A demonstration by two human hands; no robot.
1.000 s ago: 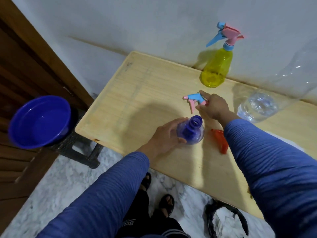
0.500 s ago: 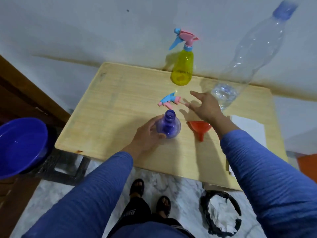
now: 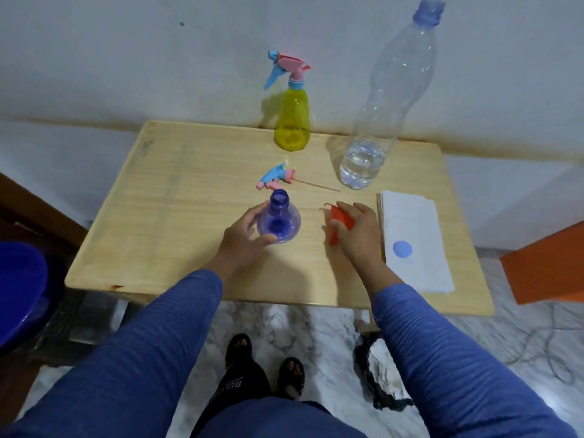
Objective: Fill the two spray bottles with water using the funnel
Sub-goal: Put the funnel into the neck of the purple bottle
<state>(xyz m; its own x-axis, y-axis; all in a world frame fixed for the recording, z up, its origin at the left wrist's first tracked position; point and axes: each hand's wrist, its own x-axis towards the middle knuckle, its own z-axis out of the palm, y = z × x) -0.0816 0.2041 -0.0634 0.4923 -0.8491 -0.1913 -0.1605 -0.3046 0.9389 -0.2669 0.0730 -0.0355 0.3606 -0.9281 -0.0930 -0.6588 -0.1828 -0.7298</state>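
An open purple spray bottle (image 3: 279, 220) stands upright mid-table, and my left hand (image 3: 245, 233) grips its side. Its blue and pink spray head (image 3: 276, 179) lies just behind it, its thin tube stretched to the right. My right hand (image 3: 357, 229) lies over the red funnel (image 3: 338, 221) on the table with its fingers curled round it. A yellow spray bottle (image 3: 292, 121) with its spray head on stands at the back by the wall. To its right stands a tall clear water bottle (image 3: 373, 147) with a little water at the bottom.
White paper towels (image 3: 414, 245) with a blue cap (image 3: 402, 249) on them lie at the right of the wooden table (image 3: 177, 222). A blue basin (image 3: 19, 289) sits on a stool at the left. A bin with a black bag (image 3: 379, 374) stands on the floor.
My right hand has left the spray head on the table and come back to the red funnel, now taking hold of it. My left hand stays on the purple bottle.
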